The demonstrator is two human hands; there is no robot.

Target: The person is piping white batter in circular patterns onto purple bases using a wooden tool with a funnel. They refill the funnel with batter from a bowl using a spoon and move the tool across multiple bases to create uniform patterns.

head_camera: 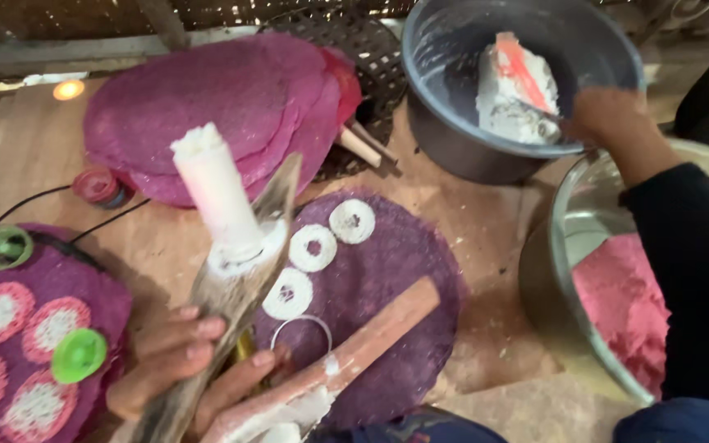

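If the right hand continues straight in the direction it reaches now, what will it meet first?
Probably the white block with a red streak inside the grey bowl: the right hand reaches over the rim and looks almost against it, though depth is unclear.

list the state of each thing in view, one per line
left hand: gripping a wooden tool
wooden tool: tilted, white cylinder standing up from it
right hand: reaching into the grey pot, on the white lump
grey pot: open, holds a white lump streaked red
purple disc: flat, three white rings on it
rolling stick: lying across the disc, smeared white
metal bowl: holds pink dough
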